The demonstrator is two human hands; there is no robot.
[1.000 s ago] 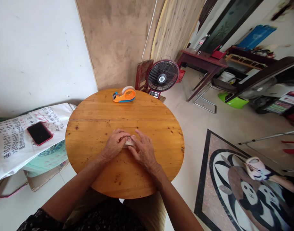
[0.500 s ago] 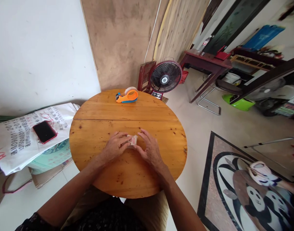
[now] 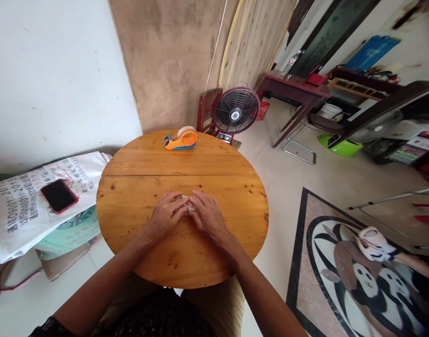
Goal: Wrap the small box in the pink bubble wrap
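A small whitish packet with red print (image 3: 190,205) lies at the middle of the round wooden table (image 3: 179,262), mostly covered by fingers. My left hand (image 3: 166,210) grips its left side, with thumb and fingers curled in on it. From the right, my right hand (image 3: 209,213) closes over the other side, fingers bent onto the top and thumb near the lower edge. What exactly the packet is cannot be made out. Toward the table's far edge stands an orange and blue tape dispenser (image 3: 186,139) with a roll of clear tape, apart from both hands.
A dark-screened phone (image 3: 60,195) rests on a white printed sack (image 3: 23,220) left of the table. Behind the table stands a dark red fan (image 3: 236,112). At right are a panda-patterned floor panel (image 3: 303,276) and another person's leg with a pale shoe (image 3: 372,243).
My right hand has moved left and closed onto the packet, covering more of it. The view has turned slightly to the right.
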